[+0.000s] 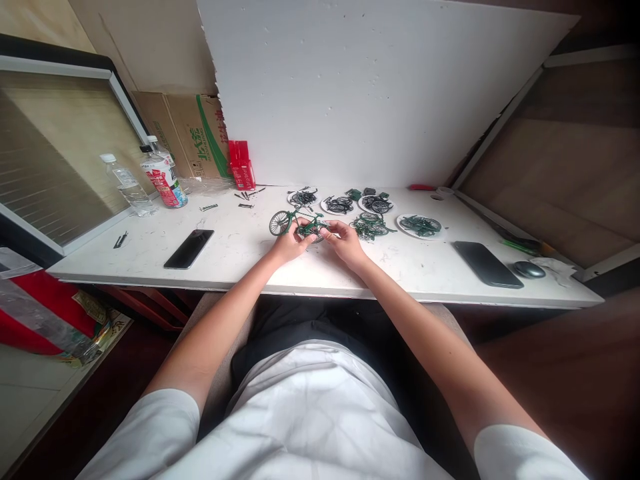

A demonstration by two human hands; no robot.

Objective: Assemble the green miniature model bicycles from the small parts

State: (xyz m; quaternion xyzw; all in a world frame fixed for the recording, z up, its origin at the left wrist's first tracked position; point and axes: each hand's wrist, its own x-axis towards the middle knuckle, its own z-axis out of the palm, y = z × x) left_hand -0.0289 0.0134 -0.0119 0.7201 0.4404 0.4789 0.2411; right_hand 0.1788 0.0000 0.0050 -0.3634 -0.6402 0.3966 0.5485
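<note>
A small green model bicycle (281, 223) with black wheels is held between both hands, its front wheel toward the left. The fingers of my left hand (291, 245) are closed around its lower frame. My right hand (347, 243) pinches it near the rear wheel, which the fingers partly hide. Just right of that hand lies a pile of green bicycle parts (373, 225). Beyond the hands sit white plates of parts: dark small pieces (303, 198), black wheels (340, 204), more black wheels (376, 204), and green frames (421, 226) on the right.
A phone (189, 249) lies left, another dark phone (487, 264) right beside a computer mouse (530, 269). Bottles (164, 177), a cardboard box (185, 133) and a red box (242, 165) stand at the back left. A white board (380, 93) rises behind the table (240, 260).
</note>
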